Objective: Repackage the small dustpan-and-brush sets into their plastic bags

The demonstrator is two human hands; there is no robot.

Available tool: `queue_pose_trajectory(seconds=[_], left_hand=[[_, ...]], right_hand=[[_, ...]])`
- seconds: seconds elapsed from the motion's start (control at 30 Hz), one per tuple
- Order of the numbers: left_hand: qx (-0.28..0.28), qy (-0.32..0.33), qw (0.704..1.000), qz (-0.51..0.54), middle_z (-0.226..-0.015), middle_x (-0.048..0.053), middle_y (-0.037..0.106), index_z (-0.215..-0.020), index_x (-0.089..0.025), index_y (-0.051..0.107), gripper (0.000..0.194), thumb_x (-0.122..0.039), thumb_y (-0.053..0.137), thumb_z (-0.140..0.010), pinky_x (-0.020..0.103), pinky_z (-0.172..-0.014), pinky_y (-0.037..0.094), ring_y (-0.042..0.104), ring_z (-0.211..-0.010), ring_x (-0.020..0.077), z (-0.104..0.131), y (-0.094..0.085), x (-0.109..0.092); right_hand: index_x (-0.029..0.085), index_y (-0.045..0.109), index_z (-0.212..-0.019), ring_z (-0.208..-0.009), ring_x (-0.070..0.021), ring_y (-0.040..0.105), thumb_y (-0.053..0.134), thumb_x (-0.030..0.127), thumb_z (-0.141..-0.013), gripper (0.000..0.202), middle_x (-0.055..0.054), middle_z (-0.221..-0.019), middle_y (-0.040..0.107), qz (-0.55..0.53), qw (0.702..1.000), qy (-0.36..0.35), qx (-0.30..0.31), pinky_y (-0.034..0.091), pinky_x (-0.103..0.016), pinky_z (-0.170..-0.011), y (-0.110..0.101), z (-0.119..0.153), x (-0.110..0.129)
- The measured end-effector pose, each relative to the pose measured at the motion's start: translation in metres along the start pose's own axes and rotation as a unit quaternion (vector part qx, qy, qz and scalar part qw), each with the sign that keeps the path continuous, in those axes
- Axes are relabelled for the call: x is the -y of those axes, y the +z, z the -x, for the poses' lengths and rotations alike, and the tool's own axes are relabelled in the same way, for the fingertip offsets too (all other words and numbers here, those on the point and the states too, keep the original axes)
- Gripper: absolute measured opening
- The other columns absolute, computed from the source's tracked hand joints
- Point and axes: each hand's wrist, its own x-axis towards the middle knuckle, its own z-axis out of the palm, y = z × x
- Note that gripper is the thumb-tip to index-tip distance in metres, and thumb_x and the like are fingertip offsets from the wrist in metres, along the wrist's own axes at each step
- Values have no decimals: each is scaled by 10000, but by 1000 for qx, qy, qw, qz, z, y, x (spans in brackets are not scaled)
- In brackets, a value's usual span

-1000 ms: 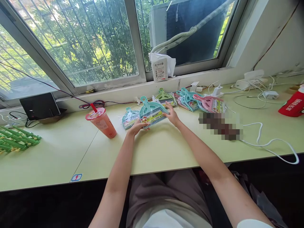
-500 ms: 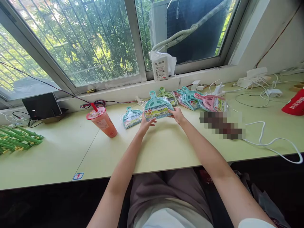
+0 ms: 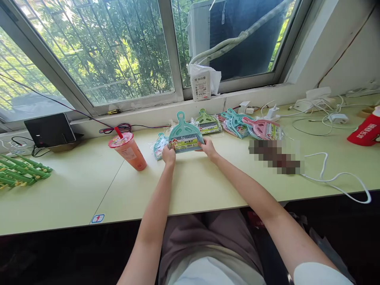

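Note:
A teal mini dustpan set with a brush and a yellow printed label is held up between my two hands. My left hand grips its lower left corner, fingers partly hidden behind it. At the lower right corner my right hand is closed on the edge. Behind and left of it lies another wrapped teal dustpan, partly covered. A green dustpan set rests just behind to the right. Farther right are more teal dustpans and a pink dustpan in clear wrapping.
A drink cup with a red straw stands to the left. Beyond it are a black tablet and green stick-like pieces. White cables, a blurred patch and a red item lie on the right. A box stands on the windowsill.
The held teal dustpan set has moved left, now overlapping the wrapped teal dustpan behind it. Both hands moved with it, and my left fingers have closed around its corner.

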Motion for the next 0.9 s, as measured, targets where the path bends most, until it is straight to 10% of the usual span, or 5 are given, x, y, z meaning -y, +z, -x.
queue_pose_trajectory(seconds=[0.13,0.43,0.9], left_hand=[[-141,49,947,-286,-1067,141,667,-1044,-202,640,220,-244,516,-868,423,-906,424,565,-1116,327,-2,-16,-2],[-315,103,857,-394,-1228,185,559,-1029,-154,642,245,-180,454,-873,519,-932,372,450,-1191,369,-10,-35,8],[-294,119,894,-316,-1261,239,507,-1250,-151,452,396,-121,453,-855,569,-937,380,419,-1248,385,-11,-29,11]], right_hand=[[136,634,-888,-692,-135,629,593,113,-803,98,-45,-935,655,63,998,-11,-14,625,-330,-607,32,-5,-13],[209,723,-953,-1063,-227,582,630,285,-836,168,-78,-1063,684,408,898,-132,-102,461,-330,-892,74,-29,-21],[278,761,-990,-980,-205,639,648,435,-836,247,-46,-982,740,477,874,-84,-44,427,-261,-774,67,-54,-30]])
